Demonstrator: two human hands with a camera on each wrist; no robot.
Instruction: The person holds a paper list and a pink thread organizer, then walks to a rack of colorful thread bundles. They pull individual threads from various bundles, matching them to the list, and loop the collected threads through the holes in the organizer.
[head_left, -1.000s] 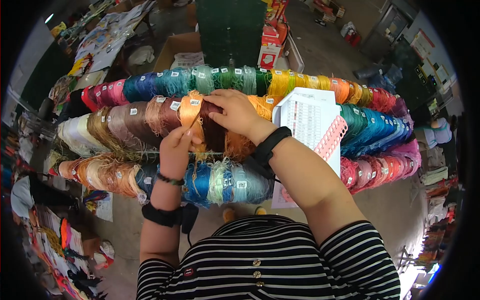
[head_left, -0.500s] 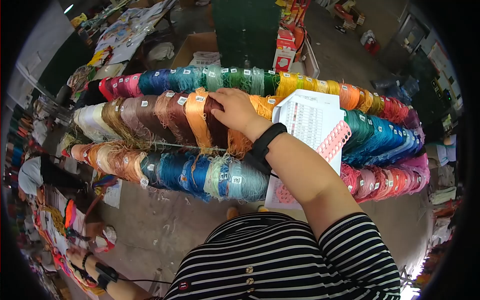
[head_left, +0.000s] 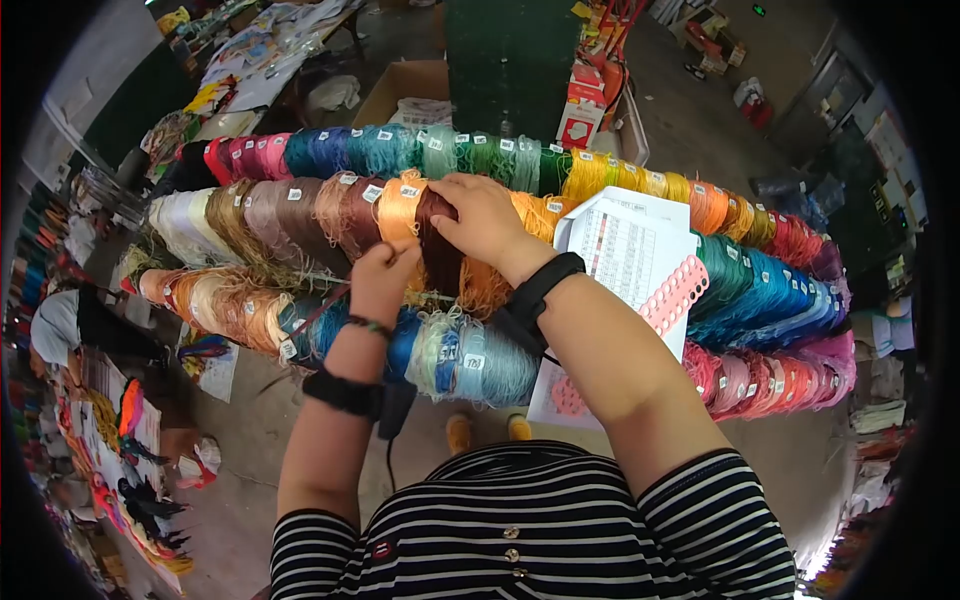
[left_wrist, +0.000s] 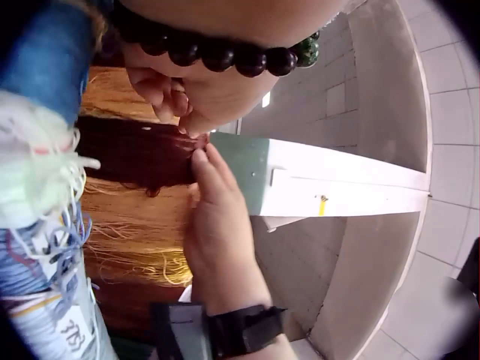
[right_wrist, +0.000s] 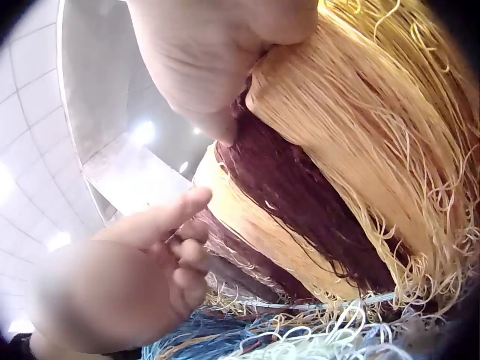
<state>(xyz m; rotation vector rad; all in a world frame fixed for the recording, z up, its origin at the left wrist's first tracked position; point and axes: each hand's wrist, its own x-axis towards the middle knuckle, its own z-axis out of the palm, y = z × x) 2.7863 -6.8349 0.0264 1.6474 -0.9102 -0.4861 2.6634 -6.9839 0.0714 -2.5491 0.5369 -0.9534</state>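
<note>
A dark red skein [head_left: 440, 245] hangs in the middle row, between orange skeins. My right hand [head_left: 480, 220] lies over its top, and in the left wrist view the thumb and fingers of that hand [left_wrist: 221, 232] pinch the skein's upper end. In front of the labelled orange skein [head_left: 400, 215], my left hand [head_left: 380, 280] has its fingers curled, with a thin dark red thread [head_left: 322, 308] trailing down to the left. The left wrist view shows the left fingertips close to the dark red skein [left_wrist: 135, 150]; the exact pinch point is hidden.
Rows of coloured skeins [head_left: 375, 150] stand behind and in front [head_left: 500, 370]. Printed sheets [head_left: 615, 245] and a pink perforated card [head_left: 675, 295] lie to the right. A cardboard box [head_left: 400, 85] stands behind; another person [head_left: 85, 320] is at far left.
My left hand swung far out to the lower left, then came back beside the orange skein. My right hand has stayed on the dark red skein.
</note>
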